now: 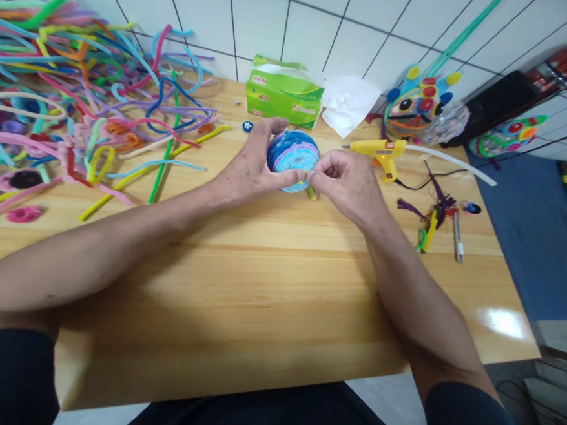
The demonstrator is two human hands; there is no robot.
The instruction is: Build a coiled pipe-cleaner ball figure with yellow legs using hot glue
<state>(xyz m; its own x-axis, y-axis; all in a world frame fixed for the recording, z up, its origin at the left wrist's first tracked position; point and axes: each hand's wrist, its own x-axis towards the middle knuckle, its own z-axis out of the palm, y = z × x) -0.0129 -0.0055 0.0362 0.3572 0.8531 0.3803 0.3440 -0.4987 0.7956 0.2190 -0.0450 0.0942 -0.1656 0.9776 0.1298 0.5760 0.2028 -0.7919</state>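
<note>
A round blue, purple and light blue wrapped object (293,153) is held above the wooden table, in front of the green tissue pack. My left hand (255,162) wraps round its left side, with the thumb across the lower front. At its right edge my right hand (346,181) is closed in a pinch, thumb and forefinger together near my left thumb tip. What the pinch holds is too small to tell. Just below the round object a short yellow-green piece (312,192) shows.
Many colourful pipe cleaners (77,101) cover the table's left side. Behind stands a green tissue pack (284,96). At right are a yellow glue gun (382,156), a decorated container (409,111), a white-handled cutter (458,238) and yellow-handled pliers (431,229).
</note>
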